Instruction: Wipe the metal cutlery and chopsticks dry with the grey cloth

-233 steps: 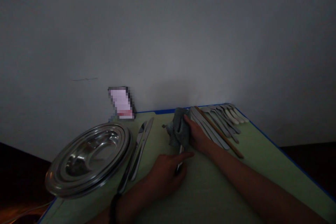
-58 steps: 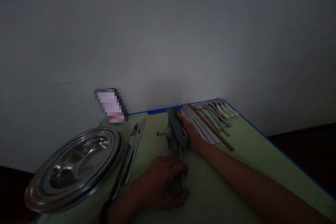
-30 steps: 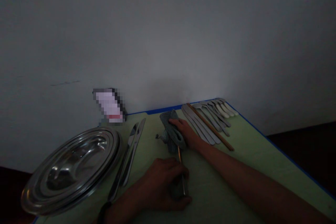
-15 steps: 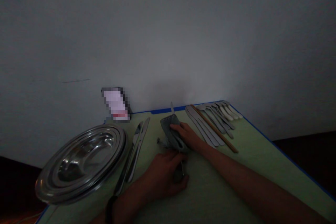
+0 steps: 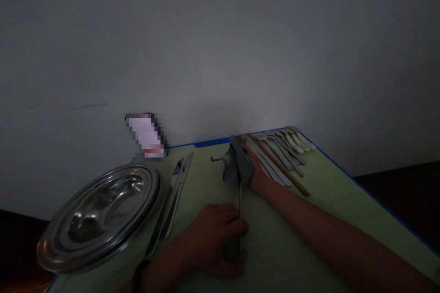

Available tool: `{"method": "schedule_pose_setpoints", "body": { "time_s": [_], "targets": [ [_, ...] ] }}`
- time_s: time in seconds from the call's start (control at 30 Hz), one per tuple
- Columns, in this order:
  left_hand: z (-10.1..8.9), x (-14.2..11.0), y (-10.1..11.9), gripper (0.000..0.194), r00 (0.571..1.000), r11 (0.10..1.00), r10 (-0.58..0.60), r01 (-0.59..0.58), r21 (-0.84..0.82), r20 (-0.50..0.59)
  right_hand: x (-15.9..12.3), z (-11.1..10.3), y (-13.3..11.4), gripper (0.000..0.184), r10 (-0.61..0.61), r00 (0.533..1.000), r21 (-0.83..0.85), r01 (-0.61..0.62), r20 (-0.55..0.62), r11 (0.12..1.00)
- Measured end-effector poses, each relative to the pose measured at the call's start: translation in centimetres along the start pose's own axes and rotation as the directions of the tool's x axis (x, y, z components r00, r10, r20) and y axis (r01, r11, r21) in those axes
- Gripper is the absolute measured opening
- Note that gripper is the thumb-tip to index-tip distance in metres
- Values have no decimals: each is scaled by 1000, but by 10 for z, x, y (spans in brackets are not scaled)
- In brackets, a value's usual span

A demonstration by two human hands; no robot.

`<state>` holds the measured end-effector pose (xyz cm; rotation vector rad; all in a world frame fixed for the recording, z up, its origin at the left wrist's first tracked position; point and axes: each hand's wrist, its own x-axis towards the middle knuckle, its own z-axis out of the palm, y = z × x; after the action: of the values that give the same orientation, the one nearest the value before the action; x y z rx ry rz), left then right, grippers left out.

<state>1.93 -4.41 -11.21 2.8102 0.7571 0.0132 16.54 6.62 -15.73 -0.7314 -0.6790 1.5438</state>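
Note:
My left hand [image 5: 215, 238] is closed on the near end of a slim metal table knife [image 5: 241, 199], fingers on one side and thumb below. The knife points away from me above the green table. My right hand [image 5: 257, 175] is closed around a grey cloth [image 5: 237, 162], which is folded over the knife's far part and hides the blade. A loose corner of the cloth hangs out to the left. Just right of my right hand lie several flat table knives [image 5: 275, 171]. Two more table knives [image 5: 177, 197] lie left of my left hand.
Stacked steel divided plates [image 5: 55, 238] stand at the left edge. A phone [image 5: 146, 135] with a blurred screen leans against the wall. Brown chopsticks [image 5: 282, 167] lie beside several forks and spoons [image 5: 287, 151] at the right. A blue-edged green table [image 5: 309, 238] meets the wall.
The cloth and my right hand have slid back and forth along the knife. Half a second ago the blade tip showed past the cloth; now the cloth covers it and more handle shows.

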Motion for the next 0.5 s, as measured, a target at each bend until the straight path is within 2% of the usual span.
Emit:
{"method": "schedule_pose_setpoints", "body": {
  "time_s": [0.07, 0.2, 0.33, 0.43, 0.5],
  "targets": [
    [2, 0, 0, 28, 999, 999, -33, 32, -42, -30, -4, 2, -1, 27, -23, 999, -70, 21, -25, 997],
    [11, 0, -2, 29, 985, 985, -136, 123, -118, -108, -15, 9, -4, 25, -82, 997, -253, 82, 10, 964],
    [17, 3, -12, 33, 951, 968, -235, 210, -138, -200, -23, 16, -5, 23, -62, 996, -433, 81, 58, 898],
    [14, 3, -16, 31, 958, 979, -197, 180, -98, -209, -21, 16, -4, 24, -67, 998, -440, 60, 0, 896],
    [10, 2, -14, 28, 977, 993, -114, 108, -43, -178, -17, 13, -4, 25, -66, 997, -310, 49, -42, 949]
  ]
}}
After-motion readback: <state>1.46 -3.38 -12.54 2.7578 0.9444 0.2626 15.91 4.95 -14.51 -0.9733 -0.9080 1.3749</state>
